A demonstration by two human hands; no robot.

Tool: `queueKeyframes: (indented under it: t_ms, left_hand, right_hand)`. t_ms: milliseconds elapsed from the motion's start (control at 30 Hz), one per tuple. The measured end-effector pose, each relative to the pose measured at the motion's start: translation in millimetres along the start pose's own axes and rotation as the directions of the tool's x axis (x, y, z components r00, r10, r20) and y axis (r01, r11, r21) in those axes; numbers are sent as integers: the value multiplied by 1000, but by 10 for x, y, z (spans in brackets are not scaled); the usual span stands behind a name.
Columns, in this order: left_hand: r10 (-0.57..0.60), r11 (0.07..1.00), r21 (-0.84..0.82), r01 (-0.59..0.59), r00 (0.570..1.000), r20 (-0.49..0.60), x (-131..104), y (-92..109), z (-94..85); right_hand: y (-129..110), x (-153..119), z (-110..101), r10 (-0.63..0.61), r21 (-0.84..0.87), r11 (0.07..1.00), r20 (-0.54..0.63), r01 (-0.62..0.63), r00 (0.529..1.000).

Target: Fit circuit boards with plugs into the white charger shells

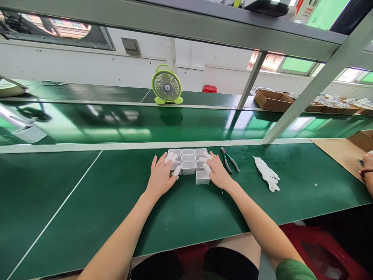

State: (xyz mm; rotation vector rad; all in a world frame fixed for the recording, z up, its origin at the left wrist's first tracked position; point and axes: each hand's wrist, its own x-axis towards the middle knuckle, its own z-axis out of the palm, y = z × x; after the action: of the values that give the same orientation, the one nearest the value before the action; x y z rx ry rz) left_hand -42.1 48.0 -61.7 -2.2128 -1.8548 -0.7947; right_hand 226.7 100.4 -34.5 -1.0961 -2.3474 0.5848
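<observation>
Several small white trays (188, 168) stand packed together in a block near the back edge of the green table. One white tray (203, 177) juts out toward me at the block's front right. My left hand (161, 174) rests against the block's left side, fingers apart, some fingertips wrapped in white. On the right side, my right hand (217, 170) touches the trays with its fingers spread, also with white coverings on some fingertips. Neither hand is closed round anything.
Green-handled cutters (230, 160) and a white glove (267, 174) lie to the right on the green table (186, 217). A green fan (167, 86) stands behind. At the far right are cardboard (338, 155) and another person's hand (368, 163).
</observation>
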Motion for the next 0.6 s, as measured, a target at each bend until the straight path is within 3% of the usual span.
queueKeyframes:
  t_ms: [600]
  left_hand:
    - [26,999,-30,-24,997,72,-10,-3,-5]
  right_hand:
    - [-20,19,-13,7,27,1000,22,-8,1000]
